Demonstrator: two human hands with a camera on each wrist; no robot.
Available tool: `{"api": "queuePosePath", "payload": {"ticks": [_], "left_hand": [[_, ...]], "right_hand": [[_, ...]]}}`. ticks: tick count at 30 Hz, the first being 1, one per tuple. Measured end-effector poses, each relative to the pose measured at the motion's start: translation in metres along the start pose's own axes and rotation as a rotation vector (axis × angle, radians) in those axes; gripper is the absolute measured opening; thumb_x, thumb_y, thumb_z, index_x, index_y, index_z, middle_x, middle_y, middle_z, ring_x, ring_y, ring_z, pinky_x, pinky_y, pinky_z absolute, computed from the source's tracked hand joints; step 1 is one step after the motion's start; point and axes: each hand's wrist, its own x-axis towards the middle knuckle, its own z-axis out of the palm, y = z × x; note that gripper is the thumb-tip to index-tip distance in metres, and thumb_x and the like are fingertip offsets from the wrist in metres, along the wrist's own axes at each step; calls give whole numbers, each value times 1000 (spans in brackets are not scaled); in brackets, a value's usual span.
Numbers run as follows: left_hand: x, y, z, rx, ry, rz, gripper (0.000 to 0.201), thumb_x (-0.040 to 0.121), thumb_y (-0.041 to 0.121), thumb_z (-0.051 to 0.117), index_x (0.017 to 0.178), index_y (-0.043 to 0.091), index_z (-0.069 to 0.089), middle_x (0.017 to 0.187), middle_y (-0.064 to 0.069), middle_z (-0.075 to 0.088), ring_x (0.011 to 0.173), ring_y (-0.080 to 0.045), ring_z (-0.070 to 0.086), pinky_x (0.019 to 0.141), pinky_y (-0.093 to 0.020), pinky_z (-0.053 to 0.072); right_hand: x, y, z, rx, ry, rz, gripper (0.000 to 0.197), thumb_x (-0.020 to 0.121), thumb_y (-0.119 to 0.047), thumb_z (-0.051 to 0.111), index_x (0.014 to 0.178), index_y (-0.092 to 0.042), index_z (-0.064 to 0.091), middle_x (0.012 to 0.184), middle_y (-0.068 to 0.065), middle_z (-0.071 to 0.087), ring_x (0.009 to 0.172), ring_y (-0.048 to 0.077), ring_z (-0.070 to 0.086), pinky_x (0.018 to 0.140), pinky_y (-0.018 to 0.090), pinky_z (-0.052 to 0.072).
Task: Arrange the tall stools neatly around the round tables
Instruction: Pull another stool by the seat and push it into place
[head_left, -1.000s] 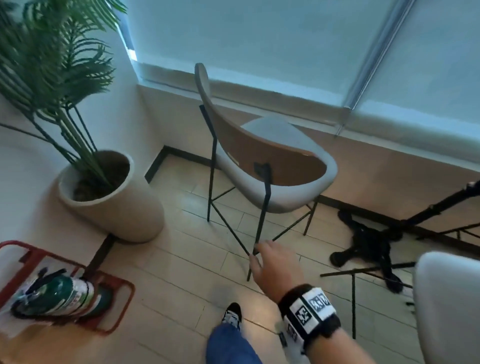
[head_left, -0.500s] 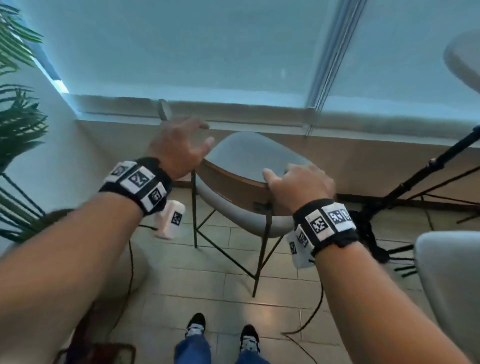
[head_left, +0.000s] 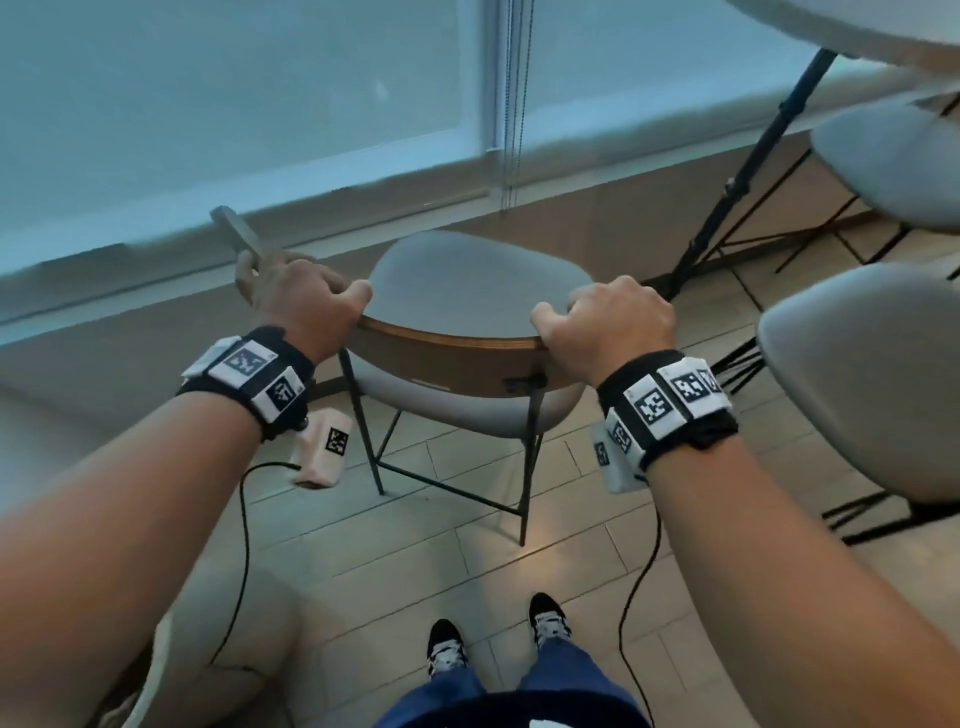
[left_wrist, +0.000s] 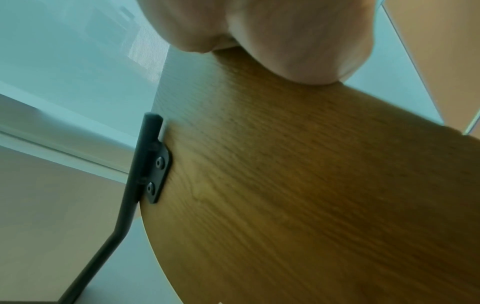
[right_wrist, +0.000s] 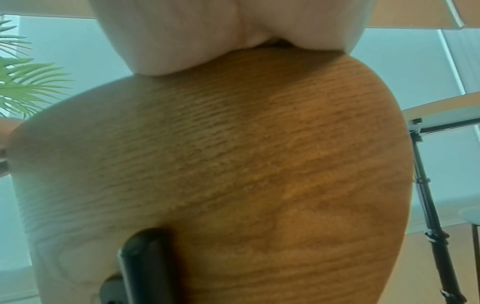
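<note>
A tall stool (head_left: 478, 275) with a grey seat, curved wooden backrest and black metal legs stands in front of me by the window wall. My left hand (head_left: 306, 301) grips the left end of the backrest's top edge. My right hand (head_left: 608, 322) grips the right end. In both wrist views the wooden back (left_wrist: 298, 174) (right_wrist: 221, 164) fills the frame with a palm (left_wrist: 272, 37) (right_wrist: 221, 30) clamped over its upper rim. The round table (head_left: 857, 26) shows at the top right corner on a black post.
Two more grey stools (head_left: 893, 161) (head_left: 872, 384) stand at the right, close to my right arm. The table's black post and feet (head_left: 743, 176) reach the floor behind them. A pale plant pot (head_left: 218, 649) sits at lower left. My shoes (head_left: 447, 644) are on the tiled floor.
Both hands have closed onto the backrest's top edge; half a second ago the left hand was still spread above it. The view has shifted right, showing more of the table and stools.
</note>
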Motion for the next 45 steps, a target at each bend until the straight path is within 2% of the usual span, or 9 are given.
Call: {"api": "queuePosePath", "payload": {"ticks": [3,9,12,18,25,31,35,38,45], "left_hand": [[17,2,9,11,-17,69,45,93,39,54,63,13,75,59,11,50,97,-20,43,115,-49,10],[51,13,21,-23,-7,221,43,86,35,55,50,16,66,56,2,60,76,-23,53,105,-48,24],[69,26,26,-47,-40,280,40,83,35,54,45,23,60,56,2,58,78,-26,53,101,-46,27],[111,33,33,-93,-165,349,42,72,47,47,53,17,70,67,-4,68,84,-27,59,100,-54,38],[138,31,33,-166,-201,395,31,85,17,60,57,9,71,69,-2,66,90,-30,62,86,-46,47],[181,22,28,-111,-315,535,31,75,38,53,52,26,71,67,12,67,113,-24,58,105,-57,36],[194,32,33,-127,-299,565,34,78,47,52,76,25,79,97,-4,75,120,-27,52,107,-54,33],[178,40,41,-159,-277,587,40,83,57,55,88,26,78,113,10,69,125,-25,48,106,-48,31],[141,54,45,-133,-205,630,44,92,59,52,87,24,78,99,10,68,123,-22,46,96,-39,28]], "right_hand": [[0,2,-1,8,21,48,49,84,-53,38,52,-17,45,61,7,52,67,32,57,64,34,41],[-5,5,1,-14,48,108,55,85,-58,29,59,-16,53,66,9,58,69,33,60,72,39,52],[-6,11,1,-26,26,94,60,92,-55,31,80,-11,70,71,9,57,71,29,56,69,36,45],[5,6,1,11,-18,116,63,96,-53,28,97,-10,74,77,10,55,73,28,49,67,37,35],[10,-22,8,43,5,110,63,101,-44,23,84,-8,72,57,4,36,66,25,48,67,36,32],[15,-52,9,192,-73,140,60,101,-49,26,95,-10,72,83,12,62,87,31,63,70,38,41],[24,-40,6,233,10,212,54,94,-62,36,89,-17,65,85,8,62,85,31,62,75,40,46],[22,-30,9,205,58,287,60,90,-68,37,93,-15,66,89,9,66,87,30,61,82,43,49],[22,-46,14,80,43,380,64,92,-62,31,88,-12,71,79,9,55,82,32,60,70,38,44]]}}
